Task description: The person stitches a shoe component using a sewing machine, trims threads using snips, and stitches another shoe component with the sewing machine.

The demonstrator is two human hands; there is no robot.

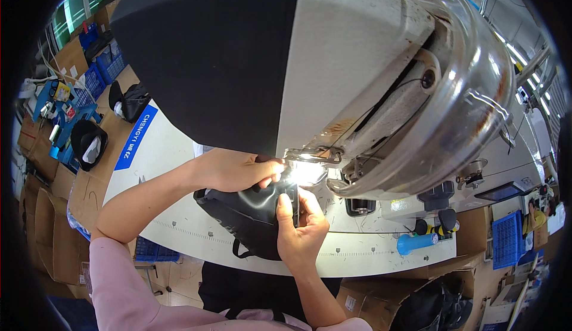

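Note:
A black, slightly glossy bag-like piece with a small loop at its lower edge lies on the white sewing table. Its upper right edge reaches the brightly lit needle area of a sewing machine. My left hand is closed with the fingertips pinching the upper edge of the piece, right by the light. Lower and to the right, my right hand grips the piece's right edge between thumb and fingers. Glare hides the needle and the stitching point.
A blue cylinder and thread spools stand at the table's right. Black sewn pieces lie on the left. An open cardboard box with black goods sits below right. A blue crate stands farther right.

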